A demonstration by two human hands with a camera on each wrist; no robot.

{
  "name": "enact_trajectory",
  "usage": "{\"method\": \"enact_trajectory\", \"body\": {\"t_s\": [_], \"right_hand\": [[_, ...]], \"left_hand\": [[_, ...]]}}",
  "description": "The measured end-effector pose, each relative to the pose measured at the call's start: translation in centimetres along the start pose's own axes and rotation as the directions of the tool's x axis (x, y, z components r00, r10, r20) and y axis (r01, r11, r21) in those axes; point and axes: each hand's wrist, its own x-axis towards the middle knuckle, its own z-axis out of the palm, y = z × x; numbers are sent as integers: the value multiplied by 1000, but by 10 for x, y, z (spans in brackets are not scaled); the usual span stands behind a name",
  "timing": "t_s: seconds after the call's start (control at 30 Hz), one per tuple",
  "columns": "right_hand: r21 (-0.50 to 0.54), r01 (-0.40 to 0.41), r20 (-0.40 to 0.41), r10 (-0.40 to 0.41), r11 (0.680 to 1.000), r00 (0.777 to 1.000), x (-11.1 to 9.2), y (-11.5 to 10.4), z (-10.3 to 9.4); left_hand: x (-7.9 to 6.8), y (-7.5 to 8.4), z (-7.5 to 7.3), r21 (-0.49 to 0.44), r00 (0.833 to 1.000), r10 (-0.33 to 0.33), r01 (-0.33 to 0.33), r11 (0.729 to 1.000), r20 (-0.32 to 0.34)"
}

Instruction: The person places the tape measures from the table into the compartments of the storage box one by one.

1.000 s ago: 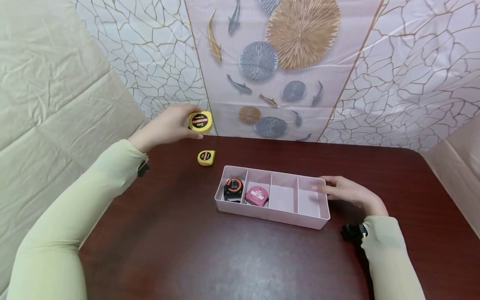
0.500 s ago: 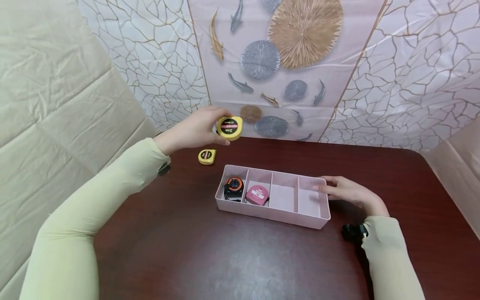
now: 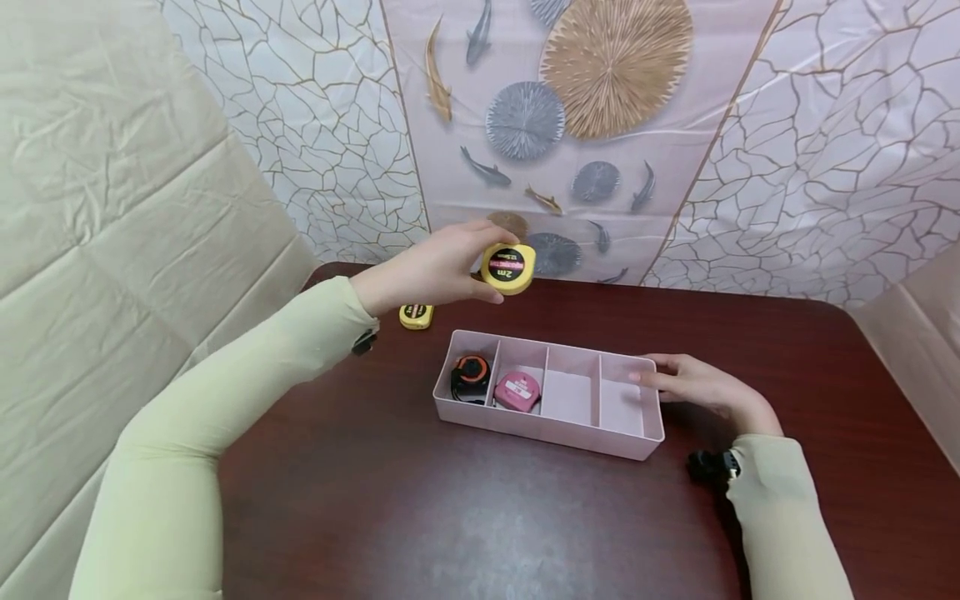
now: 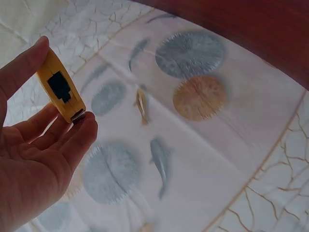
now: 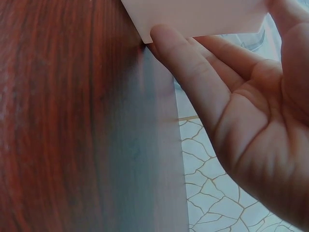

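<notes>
on the dark table (image 3: 450, 517), the box (image 3: 540, 427) is set slightly aslant, its four compartments ranged in a row. the black tape (image 3: 471, 381) is lodged in the leftmost one and the pink tape (image 3: 517, 392) in the next; in the third and fourth, the pale floor is seen. the box's right end is pinched by the right hand (image 3: 697, 387), with the thumb brought over the rim and the fingers laid against the outside; it is judged to be steadied there.

past the far rim, in the air, the yellow tape (image 3: 508, 268) is held by the left hand (image 3: 435, 267), clamped by its edges between thumb and fingertips, its label turned upside down; in the left wrist view, a metal hook is seen at the lower end. farther left, on the table, a second yellow tape (image 3: 416, 317) is partly hidden behind the left hand. behind everything, a patterned cloth (image 3: 600, 75) is hung.

the step in hand is judged to be the carrying of the yellow tape to the box. for the next move, it would need to be brought over the third compartment, lowered between the dividers and let go, with the box kept from sliding.
</notes>
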Motion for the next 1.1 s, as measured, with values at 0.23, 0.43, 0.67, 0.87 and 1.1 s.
{"method": "enact_trajectory", "body": {"t_s": [0.23, 0.43, 0.67, 0.87, 1.1], "right_hand": [[19, 0, 4, 0, 1000, 1000, 0, 0, 0], [20, 2, 4, -2, 1000, 1000, 1, 0, -2], [31, -5, 12, 5, 1000, 1000, 1, 2, -3], [33, -2, 12, 1, 999, 1000, 0, 2, -2], [51, -13, 15, 12, 999, 1000, 0, 3, -1]], "left_hand": [[14, 18, 12, 30, 998, 33, -35, 999, 62], [24, 28, 22, 36, 994, 60, -64, 997, 93], [32, 36, 36, 31, 989, 98, -102, 994, 111], [33, 41, 45, 37, 987, 111, -116, 992, 120], [33, 41, 62, 79, 979, 130, -144, 986, 158]]}}
